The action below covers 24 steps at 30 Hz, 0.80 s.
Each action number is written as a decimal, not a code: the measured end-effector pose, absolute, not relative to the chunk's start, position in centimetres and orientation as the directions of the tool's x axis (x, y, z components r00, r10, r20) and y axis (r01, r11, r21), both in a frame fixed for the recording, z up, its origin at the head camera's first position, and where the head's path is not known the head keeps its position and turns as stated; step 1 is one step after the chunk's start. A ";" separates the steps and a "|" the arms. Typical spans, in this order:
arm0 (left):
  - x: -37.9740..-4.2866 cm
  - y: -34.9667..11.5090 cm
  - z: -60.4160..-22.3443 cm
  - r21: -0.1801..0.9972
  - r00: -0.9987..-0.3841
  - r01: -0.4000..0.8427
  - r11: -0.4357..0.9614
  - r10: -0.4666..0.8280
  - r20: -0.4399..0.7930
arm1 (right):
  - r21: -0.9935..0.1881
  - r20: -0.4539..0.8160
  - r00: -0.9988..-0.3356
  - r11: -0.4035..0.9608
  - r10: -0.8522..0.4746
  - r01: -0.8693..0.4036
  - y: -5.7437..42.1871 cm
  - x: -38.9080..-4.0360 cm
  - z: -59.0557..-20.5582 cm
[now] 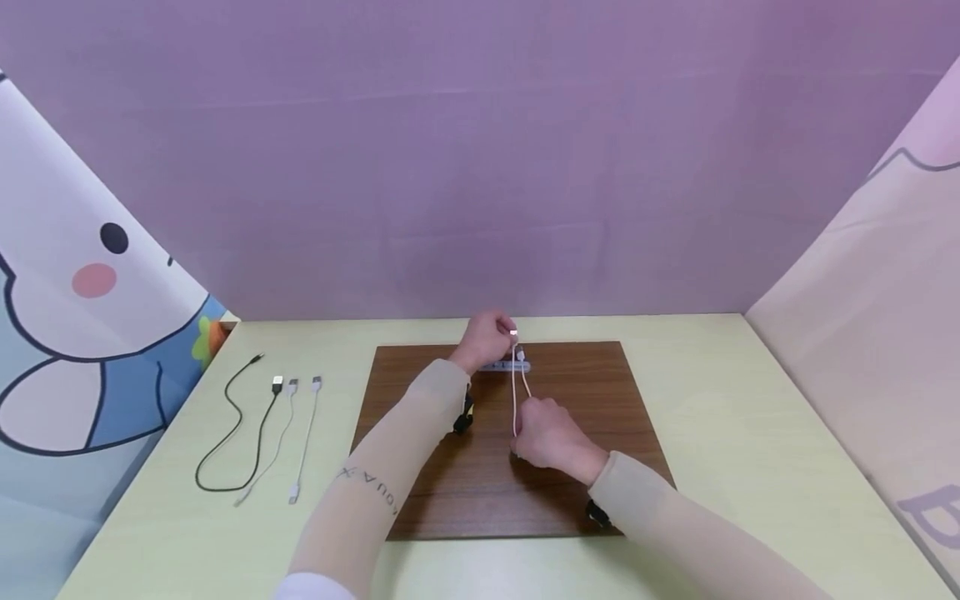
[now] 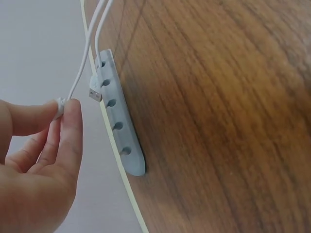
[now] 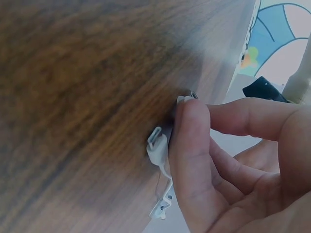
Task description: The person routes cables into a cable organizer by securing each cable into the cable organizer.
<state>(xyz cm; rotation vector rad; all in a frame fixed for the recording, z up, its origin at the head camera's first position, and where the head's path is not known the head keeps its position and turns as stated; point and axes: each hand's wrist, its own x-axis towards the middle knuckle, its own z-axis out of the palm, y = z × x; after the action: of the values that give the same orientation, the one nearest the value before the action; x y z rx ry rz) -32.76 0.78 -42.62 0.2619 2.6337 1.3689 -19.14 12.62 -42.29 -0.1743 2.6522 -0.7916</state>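
My left hand pinches the plug end of a white cable between thumb and forefinger, beyond the far edge of the wooden board. The fingers hide most of that plug. My right hand, low over the board, pinches a small connector at its fingertips. Beside these fingertips a second white connector stands out over the wood. A grey-blue cable clip with several slots sits along the board's far edge. Another white cable runs through its end slot, and a USB plug hangs beside the clip.
To the left on the pale table lie a black USB cable and two white cables, one thin and one straighter. A purple backdrop rises behind the table, with printed cloth at both sides.
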 end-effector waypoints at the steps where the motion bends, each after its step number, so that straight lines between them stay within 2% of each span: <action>1: -32.8 0.8 -42.7 0.821 -0.972 0.076 0.566 0.224 -0.065 | -0.545 -0.309 -0.926 0.838 -0.219 -0.017 12.6 -19.1 -42.3; 5: -33.0 1.0 -43.0 0.809 -0.975 0.062 0.585 0.209 -0.077 | -0.541 -0.315 -0.925 0.841 -0.215 -0.011 12.6 -19.2 -42.2; 11: -33.3 1.5 -43.1 0.750 -0.972 0.111 0.652 0.227 -0.053 | -0.544 -0.321 -0.927 0.839 -0.195 0.012 12.6 -19.2 -42.3; 24: -33.4 0.9 -43.7 0.720 -0.975 0.088 0.688 0.206 -0.077 | -0.526 -0.283 -0.933 0.849 -0.224 -0.045 12.4 -18.9 -42.3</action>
<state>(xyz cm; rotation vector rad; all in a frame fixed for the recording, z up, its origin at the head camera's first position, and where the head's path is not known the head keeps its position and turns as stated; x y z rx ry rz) -33.37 0.88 -43.67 0.2411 2.7445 1.1595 -18.95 12.44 -42.35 -0.2022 2.6905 -0.7539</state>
